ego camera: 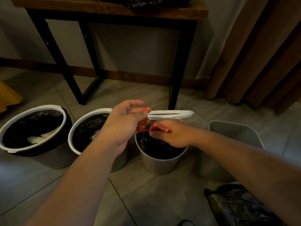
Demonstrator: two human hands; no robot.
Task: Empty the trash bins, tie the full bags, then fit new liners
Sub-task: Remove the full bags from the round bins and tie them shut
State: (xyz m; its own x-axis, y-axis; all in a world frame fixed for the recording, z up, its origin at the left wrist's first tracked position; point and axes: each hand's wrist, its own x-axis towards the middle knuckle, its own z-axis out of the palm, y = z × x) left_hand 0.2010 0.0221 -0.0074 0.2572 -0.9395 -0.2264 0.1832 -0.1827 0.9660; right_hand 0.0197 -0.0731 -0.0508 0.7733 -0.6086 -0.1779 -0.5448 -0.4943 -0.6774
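Observation:
Three round bins stand in a row on the tiled floor, each with a black bag inside. The left bin [9,126] and the middle bin [76,128] carry white rim rings. The third bin [161,163] has its white ring [172,113] lifted and tilted at the back. Over this bin both hands work a red drawstring [143,128] of the black bag [156,147]. My left hand [125,123] pinches the string high up. My right hand [171,134] grips its other end lower, just above the bag.
A grey rectangular bin [236,132] without a bag stands to the right. A black bag [241,207] lies on the floor at bottom right. Behind the bins is a wooden table [114,8] on black legs; brown curtains [260,54] hang at right.

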